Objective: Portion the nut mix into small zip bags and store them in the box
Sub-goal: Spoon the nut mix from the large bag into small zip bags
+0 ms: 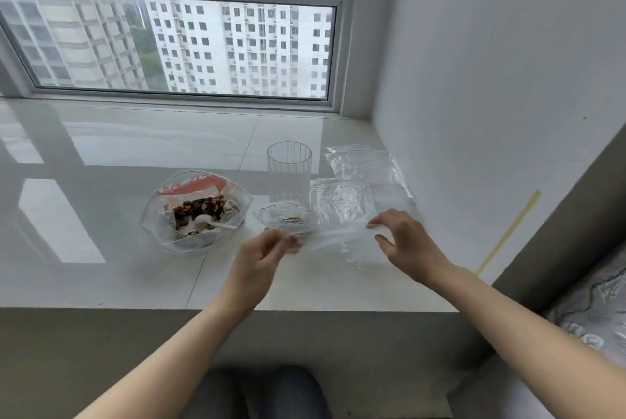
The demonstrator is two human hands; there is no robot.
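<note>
My left hand (261,257) pinches the left edge of a clear small zip bag (338,239), fingers curled on the film, though motion blur smears the fingertips. My right hand (403,242) sits at the bag's right end with thumb and forefinger spread in a loose claw; the forefinger tip touches the plastic, but I cannot tell whether it truly grips. The bag stretches between both hands just above the bench (101,134), a glossy white tiled sill. Just behind it lies another small zip bag with a few nuts (288,218) inside, mouth gaping. Beyond my right hand a loose pile of empty zip bags (362,168) spreads toward the wall (491,63). A ribbed clear glass (289,169) stands upright between that pile and the big open bag of nut mix (196,210) on the left, which holds dark and pale nuts and a white plastic spoon (210,222). The window (176,46) behind shows apartment towers. I see no box.
</note>
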